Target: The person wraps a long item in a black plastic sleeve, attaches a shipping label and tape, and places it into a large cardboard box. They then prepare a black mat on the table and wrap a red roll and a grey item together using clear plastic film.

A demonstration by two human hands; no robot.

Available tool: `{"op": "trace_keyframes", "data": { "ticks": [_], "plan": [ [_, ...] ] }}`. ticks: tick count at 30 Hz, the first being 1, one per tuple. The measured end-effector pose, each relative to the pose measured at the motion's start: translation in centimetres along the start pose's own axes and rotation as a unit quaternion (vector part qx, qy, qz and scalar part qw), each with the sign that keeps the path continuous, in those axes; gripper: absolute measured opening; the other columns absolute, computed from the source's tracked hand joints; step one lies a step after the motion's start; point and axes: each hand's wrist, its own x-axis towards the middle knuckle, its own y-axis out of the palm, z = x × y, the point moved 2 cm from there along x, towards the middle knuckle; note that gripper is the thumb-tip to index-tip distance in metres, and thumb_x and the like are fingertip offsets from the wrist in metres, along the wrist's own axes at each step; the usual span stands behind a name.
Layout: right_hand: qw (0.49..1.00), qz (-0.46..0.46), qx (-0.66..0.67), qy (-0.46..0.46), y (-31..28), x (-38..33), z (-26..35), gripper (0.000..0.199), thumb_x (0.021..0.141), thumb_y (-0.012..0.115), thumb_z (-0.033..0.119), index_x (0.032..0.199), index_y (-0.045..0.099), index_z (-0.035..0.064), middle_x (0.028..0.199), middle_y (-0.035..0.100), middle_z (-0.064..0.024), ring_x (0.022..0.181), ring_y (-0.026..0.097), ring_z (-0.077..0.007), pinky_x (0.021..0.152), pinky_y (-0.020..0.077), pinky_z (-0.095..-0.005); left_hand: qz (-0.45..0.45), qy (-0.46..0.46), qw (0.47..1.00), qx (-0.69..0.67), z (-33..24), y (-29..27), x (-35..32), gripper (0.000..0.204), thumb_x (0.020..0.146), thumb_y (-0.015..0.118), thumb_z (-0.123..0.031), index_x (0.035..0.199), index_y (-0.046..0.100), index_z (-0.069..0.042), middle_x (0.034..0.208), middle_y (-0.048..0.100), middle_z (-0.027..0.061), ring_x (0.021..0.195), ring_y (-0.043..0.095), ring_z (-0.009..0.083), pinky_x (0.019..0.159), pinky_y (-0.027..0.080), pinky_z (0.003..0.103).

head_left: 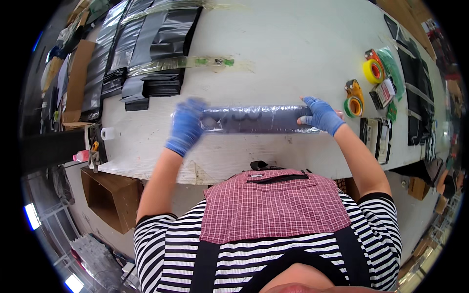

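Note:
A long dark bundle wrapped in shiny clear plastic [254, 120] lies crosswise on the white table in front of me. My right hand [320, 115], in a blue glove, grips its right end, with the thumb over the top and a finger reaching past the far edge. At the left end is my left hand [188, 124], also gloved in blue. It covers that end, but motion smears its fingers, so their grip does not show.
Stacked black plastic bags [166, 34] are taped down at the far left. Tape dispensers [354, 98] with a yellow tape roll [373, 71] stand right, near a strapped black stack [415, 93]. A small white roll [108, 133] sits left, above a cardboard box [112, 198].

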Motion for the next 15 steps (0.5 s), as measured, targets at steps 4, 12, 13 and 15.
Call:
{"op": "trace_keyframes", "data": {
  "ticks": [4, 12, 13, 15],
  "plan": [
    [0.952, -0.096, -0.265, -0.119, 2.2, -1.8, 8.4, 0.101, 0.072, 0.081, 0.053, 0.153, 0.033, 0.0144, 0.150, 0.043, -0.0189, 0.137, 0.043, -0.0351, 0.117, 0.0269, -0.0473, -0.080, 0.020, 0.996, 0.011, -5.5, 5.4, -1.1, 0.111, 0.060, 0.084, -0.060, 0.152, 0.034, -0.021, 0.155, 0.034, 0.0103, 0.146, 0.030, 0.0333, 0.120, 0.017, 0.054],
    [0.979, 0.021, -0.203, -0.007, -1.4, 5.2, 8.9, 0.066, 0.077, 0.075, 0.030, 0.136, 0.049, 0.0142, 0.119, 0.065, -0.0156, 0.113, 0.063, -0.0330, 0.097, 0.0467, -0.0437, -0.149, 0.015, 0.989, 0.003, -0.8, 1.9, 7.7, 0.076, 0.065, 0.083, -0.026, 0.133, 0.052, -0.017, 0.127, 0.058, 0.0120, 0.121, 0.054, 0.0329, 0.104, 0.040, 0.048],
    [0.982, 0.019, -0.186, -0.028, -0.7, 4.7, 8.9, 0.061, 0.077, 0.074, 0.029, 0.131, 0.051, 0.0131, 0.113, 0.067, -0.0166, 0.106, 0.065, -0.0347, 0.093, 0.0495, -0.0448, -0.098, 0.003, 0.995, -0.011, -0.1, 2.7, 7.7, 0.070, 0.066, 0.082, -0.022, 0.130, 0.054, -0.016, 0.124, 0.060, 0.0121, 0.116, 0.057, 0.0329, 0.100, 0.043, 0.047],
    [0.984, 0.027, -0.168, -0.058, 1.7, -0.9, 7.1, 0.057, 0.075, 0.074, 0.030, 0.126, 0.055, 0.0112, 0.107, 0.069, -0.0190, 0.098, 0.068, -0.0367, 0.089, 0.0527, -0.0460, -0.103, 0.058, 0.992, -0.053, -2.0, 3.4, 4.7, 0.065, 0.066, 0.081, -0.020, 0.126, 0.057, -0.016, 0.117, 0.062, 0.0113, 0.110, 0.061, 0.0317, 0.094, 0.047, 0.047]
  ]
}}
